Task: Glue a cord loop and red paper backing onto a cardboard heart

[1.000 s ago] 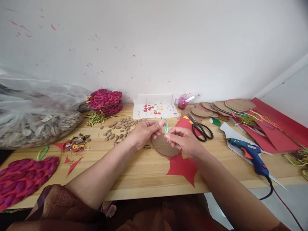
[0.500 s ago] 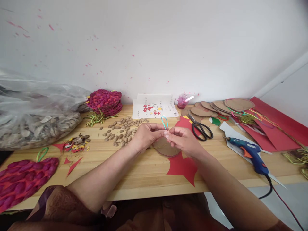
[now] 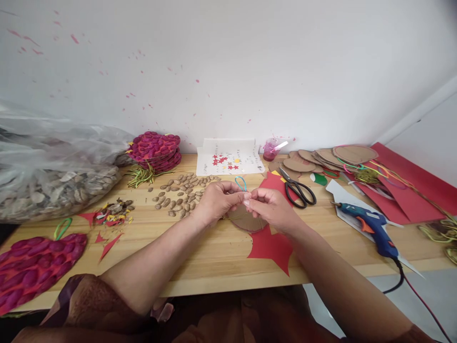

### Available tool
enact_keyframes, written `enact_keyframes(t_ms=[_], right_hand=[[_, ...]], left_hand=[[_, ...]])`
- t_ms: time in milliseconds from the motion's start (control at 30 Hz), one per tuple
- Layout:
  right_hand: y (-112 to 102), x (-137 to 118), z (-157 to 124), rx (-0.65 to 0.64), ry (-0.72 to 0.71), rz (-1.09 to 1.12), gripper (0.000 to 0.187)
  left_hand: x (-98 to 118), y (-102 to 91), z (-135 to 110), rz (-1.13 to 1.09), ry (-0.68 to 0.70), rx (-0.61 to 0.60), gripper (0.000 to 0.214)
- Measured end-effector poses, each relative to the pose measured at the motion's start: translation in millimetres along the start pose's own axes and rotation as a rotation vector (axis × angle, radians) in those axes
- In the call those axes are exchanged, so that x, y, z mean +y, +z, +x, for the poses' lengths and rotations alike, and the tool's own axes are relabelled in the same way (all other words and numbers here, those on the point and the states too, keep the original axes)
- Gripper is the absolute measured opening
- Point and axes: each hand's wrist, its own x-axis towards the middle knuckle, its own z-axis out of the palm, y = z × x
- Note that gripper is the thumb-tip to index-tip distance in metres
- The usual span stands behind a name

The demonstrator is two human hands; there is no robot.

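Observation:
My left hand (image 3: pixel 217 200) and my right hand (image 3: pixel 271 207) meet over the middle of the wooden table (image 3: pixel 214 252). Both pinch the base of a small teal cord loop (image 3: pixel 241 182) that stands up between the fingertips. Under the hands lies a brown cardboard disc (image 3: pixel 246 220) with a thin dark strand across it. A red paper cut-out (image 3: pixel 271 247) lies just in front of the disc.
Loose seeds (image 3: pixel 180 190) are scattered left of my hands, with a clear bag of husks (image 3: pixel 53 183) further left. Black scissors (image 3: pixel 298 190) and a blue glue gun (image 3: pixel 374 227) lie to the right. Pink seed-covered discs (image 3: pixel 155 148), cardboard discs (image 3: pixel 332 159), a star sticker sheet (image 3: pixel 228 162).
My hands have closed together and sunk slightly towards the disc. The teal loop now shows shorter above the fingers.

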Motion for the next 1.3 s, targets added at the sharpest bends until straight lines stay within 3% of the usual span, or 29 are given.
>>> enact_keyframes(t_ms=[167, 467, 833, 1067, 1300], right_hand=[[-2.5, 0.9, -0.9, -0.025, -0.021, 0.023, 0.024], [-4.3, 0.8, -1.8, -0.041, -0.014, 0.005, 0.026], [-2.5, 3.9, -0.3, -0.048, -0.042, -0.003, 0.022], [-3.3, -7.2, -2.6, 0.116, -0.111, -0.033, 0.025], [-1.5, -4.9, -1.9, 0.128, -0.094, -0.009, 0.023]], left_hand=[[3.9, -3.0, -0.5, -0.021, -0.044, -0.064, 0.039], [10.7, 0.2, -1.9, -0.029, -0.091, -0.046, 0.038], [10.9, 4.3, -4.1, -0.051, -0.042, -0.014, 0.038], [8.9, 4.0, -1.9, -0.036, -0.034, 0.072, 0.041], [2.9, 2.8, -1.0, 0.041, 0.035, 0.074, 0.04]])
